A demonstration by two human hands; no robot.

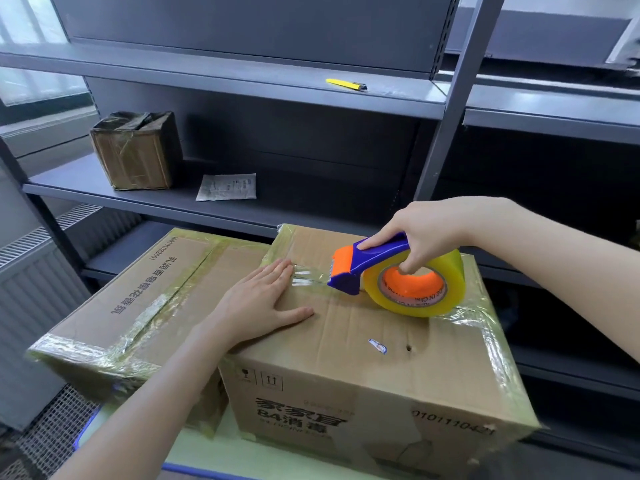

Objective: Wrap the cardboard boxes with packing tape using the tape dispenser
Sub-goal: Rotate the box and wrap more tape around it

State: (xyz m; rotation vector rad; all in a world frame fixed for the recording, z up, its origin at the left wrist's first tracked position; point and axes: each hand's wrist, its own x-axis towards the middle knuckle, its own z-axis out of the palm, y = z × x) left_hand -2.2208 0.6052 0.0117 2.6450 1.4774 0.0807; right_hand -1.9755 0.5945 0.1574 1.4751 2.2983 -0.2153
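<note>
Tape dispenser [367, 261], blue body with orange blade guard, sits low over the top of the nearer box [381, 368], its roll [415, 289] resting on or just above the cardboard. The right hand [426, 230] is clamped on it: fingers wrapped over the blue handle, one finger tucked into the orange core.

A short clear strip of tape [308, 277] runs out from the blade end, away from the grip, toward the left hand [263, 299]. That hand lies flat with fingers straight, fingertips on the free end of the strip, pinning it to the box top.

Step in hand, as I judge it: starting a new run across the top face, end anchored and dispenser about to be drawn back. The next move calls for steady pull away from the pinned end with the roll kept low so the tape lies flat — the strip looks crinkled near the fingertips, so it may crease.

Past the left hand, a second box [156, 282] touches the first, its seams taped. The nearer box carries tape along its edges too, plus a small sticker [377, 346] on top, below the grip.

Farther out, beyond both hands: grey shelving [242, 84] holding a small taped box [135, 150], a paper packet [227, 187] and, on the shelf above, a yellow cutter [346, 84].

Hard to tell: whether the strip is stuck down under the fingers; the serrated blade is mostly hidden; both boxes' undersides are out of sight and the second box's near corner is blurred.
</note>
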